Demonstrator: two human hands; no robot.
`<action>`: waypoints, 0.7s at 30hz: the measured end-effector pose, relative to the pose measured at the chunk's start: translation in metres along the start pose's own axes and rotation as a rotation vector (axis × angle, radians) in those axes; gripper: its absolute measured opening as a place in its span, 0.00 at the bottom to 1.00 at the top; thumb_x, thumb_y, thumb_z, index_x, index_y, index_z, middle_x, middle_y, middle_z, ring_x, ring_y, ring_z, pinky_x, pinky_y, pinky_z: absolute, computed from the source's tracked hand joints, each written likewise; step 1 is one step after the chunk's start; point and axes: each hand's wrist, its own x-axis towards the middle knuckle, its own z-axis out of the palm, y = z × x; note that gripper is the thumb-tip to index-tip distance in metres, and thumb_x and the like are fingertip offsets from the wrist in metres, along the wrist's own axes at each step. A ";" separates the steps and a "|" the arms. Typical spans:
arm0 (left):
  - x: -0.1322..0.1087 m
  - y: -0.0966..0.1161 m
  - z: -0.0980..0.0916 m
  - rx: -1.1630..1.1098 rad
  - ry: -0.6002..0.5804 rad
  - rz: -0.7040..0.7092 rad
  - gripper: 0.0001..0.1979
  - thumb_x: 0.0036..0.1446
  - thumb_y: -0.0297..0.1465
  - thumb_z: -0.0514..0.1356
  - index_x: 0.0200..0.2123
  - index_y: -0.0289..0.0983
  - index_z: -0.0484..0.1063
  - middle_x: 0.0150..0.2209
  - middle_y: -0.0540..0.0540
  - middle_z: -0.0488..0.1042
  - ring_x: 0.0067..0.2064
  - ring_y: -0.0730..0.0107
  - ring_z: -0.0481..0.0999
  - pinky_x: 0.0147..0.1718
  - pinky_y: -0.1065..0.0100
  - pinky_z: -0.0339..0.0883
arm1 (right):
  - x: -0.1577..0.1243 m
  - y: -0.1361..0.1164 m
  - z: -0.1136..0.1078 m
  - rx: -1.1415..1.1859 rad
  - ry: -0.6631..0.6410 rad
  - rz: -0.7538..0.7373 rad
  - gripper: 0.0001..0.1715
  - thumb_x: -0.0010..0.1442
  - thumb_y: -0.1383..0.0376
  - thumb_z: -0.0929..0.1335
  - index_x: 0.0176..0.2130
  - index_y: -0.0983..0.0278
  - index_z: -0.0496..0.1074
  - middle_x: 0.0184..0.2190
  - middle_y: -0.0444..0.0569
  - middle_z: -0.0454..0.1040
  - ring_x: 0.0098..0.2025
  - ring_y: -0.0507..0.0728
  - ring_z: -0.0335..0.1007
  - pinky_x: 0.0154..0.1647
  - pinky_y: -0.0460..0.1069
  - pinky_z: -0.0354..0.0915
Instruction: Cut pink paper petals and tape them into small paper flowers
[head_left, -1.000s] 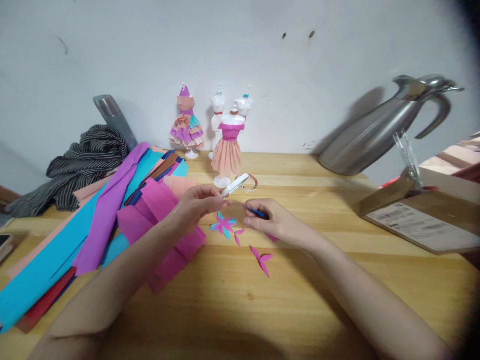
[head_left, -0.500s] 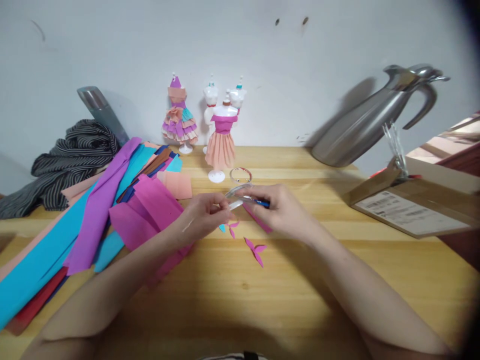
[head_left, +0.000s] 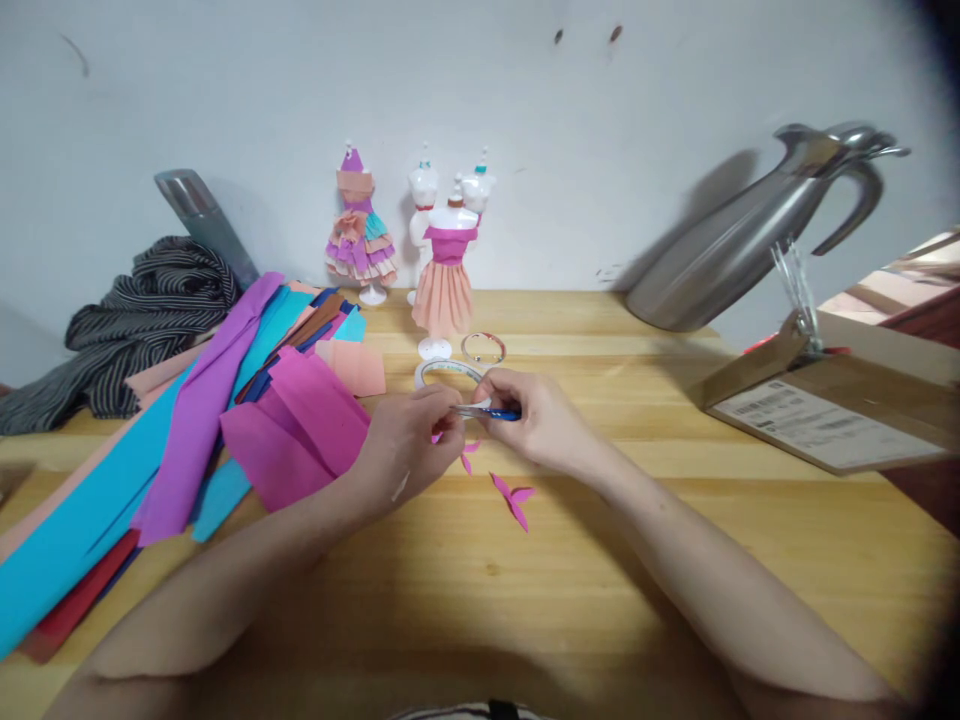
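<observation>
My left hand (head_left: 409,440) is pinched shut at the middle of the wooden table (head_left: 600,560), its fingertips meeting those of my right hand. A pink scrap peeks from under its fingers; what it grips is hidden. My right hand (head_left: 540,425) is closed on a thin blue-handled tool (head_left: 491,413) that points left toward the left fingertips. A roll of clear tape (head_left: 448,372) lies just behind both hands. Small pink paper petals (head_left: 512,497) lie on the table in front of the right hand.
Long crepe paper strips (head_left: 202,420) in pink, purple and blue are piled at left, with a striped cloth (head_left: 142,320) behind. Small mannequins in paper dresses (head_left: 446,280) stand by the wall. A metal ring (head_left: 483,348), a steel jug (head_left: 750,240) and a cardboard box (head_left: 832,415) are at right.
My hands have closed together. The tape roll that was up between them now lies on the table behind them. My left hand covers the pink and blue paper flower.
</observation>
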 end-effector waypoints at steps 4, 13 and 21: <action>-0.001 -0.004 0.007 -0.059 0.117 0.039 0.09 0.47 0.20 0.54 0.18 0.35 0.61 0.23 0.51 0.70 0.28 0.76 0.71 0.26 0.76 0.61 | 0.001 0.001 0.003 0.029 0.031 -0.010 0.03 0.44 0.70 0.63 0.24 0.64 0.65 0.18 0.40 0.60 0.21 0.49 0.53 0.24 0.45 0.50; -0.004 -0.001 0.005 -0.152 0.147 -0.015 0.09 0.45 0.19 0.55 0.17 0.34 0.64 0.27 0.48 0.75 0.28 0.75 0.73 0.26 0.76 0.63 | 0.003 0.008 0.002 0.122 0.004 -0.059 0.03 0.46 0.69 0.63 0.26 0.64 0.66 0.19 0.40 0.62 0.22 0.49 0.54 0.24 0.46 0.51; -0.005 -0.003 0.006 -0.146 0.140 -0.071 0.08 0.45 0.21 0.55 0.17 0.35 0.62 0.28 0.49 0.75 0.26 0.78 0.69 0.24 0.76 0.61 | 0.001 0.007 0.007 0.113 0.011 -0.080 0.03 0.45 0.69 0.63 0.27 0.64 0.65 0.18 0.39 0.59 0.21 0.48 0.52 0.23 0.45 0.51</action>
